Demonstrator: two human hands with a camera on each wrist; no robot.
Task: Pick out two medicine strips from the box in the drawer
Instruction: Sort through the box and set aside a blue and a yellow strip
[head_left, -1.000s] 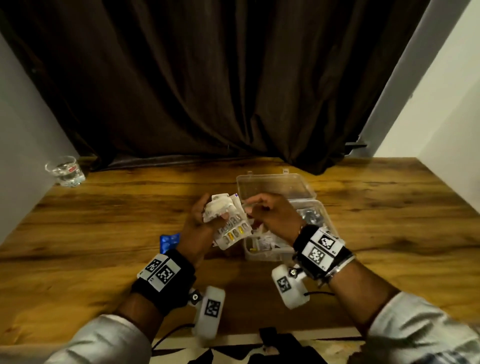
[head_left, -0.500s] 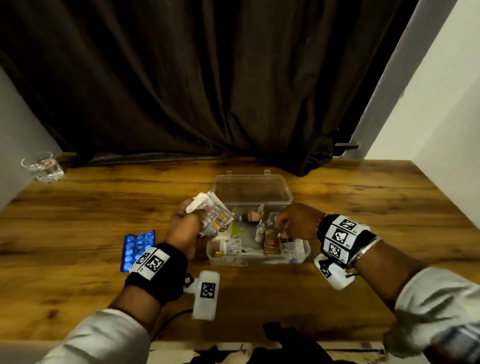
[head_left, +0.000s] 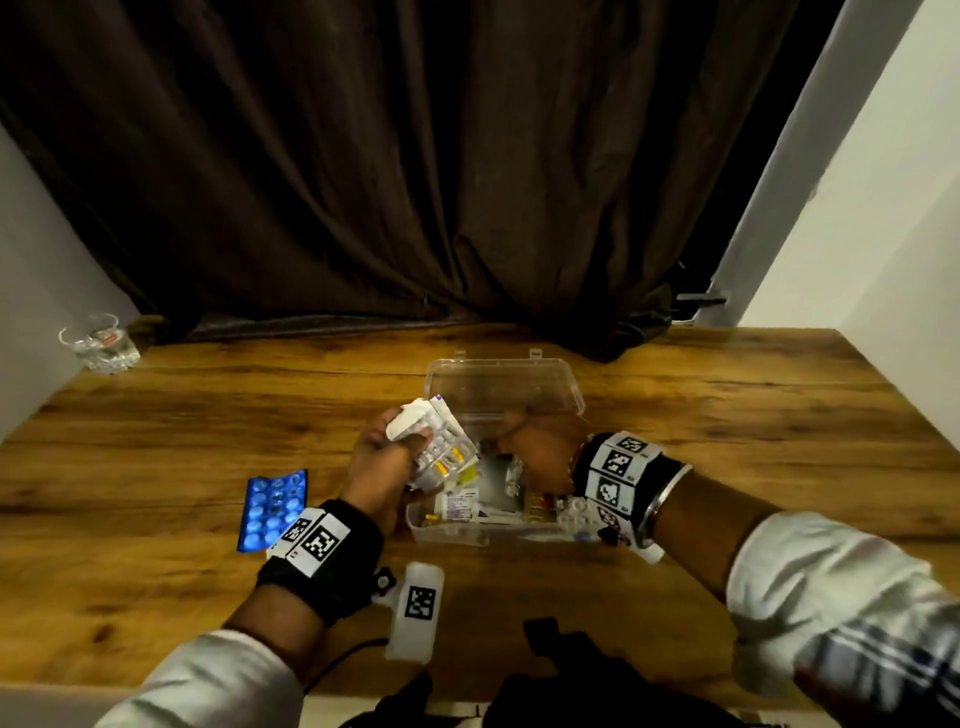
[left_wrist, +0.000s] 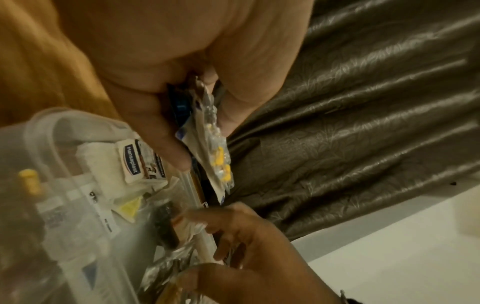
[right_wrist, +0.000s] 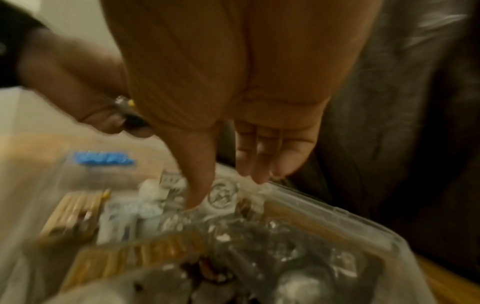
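A clear plastic box (head_left: 449, 535) sits open on the wooden desk (head_left: 727, 415), full of medicine strips and small packs, its lid (head_left: 498, 382) lying back on the far side. The left hand (head_left: 379, 457) clutches a bundle of strips (head_left: 447, 452) with yellow capsules above the box's left end. The right hand (head_left: 540, 447) reaches into the box, fingers (right_wrist: 200, 185) straight among the contents. A blue strip (head_left: 272, 509) lies on the desk to the left, a glass (head_left: 98, 343) in the far left corner.

Left hand (head_left: 382, 457) clenched; right hand (head_left: 540, 447) fingers extended downward.
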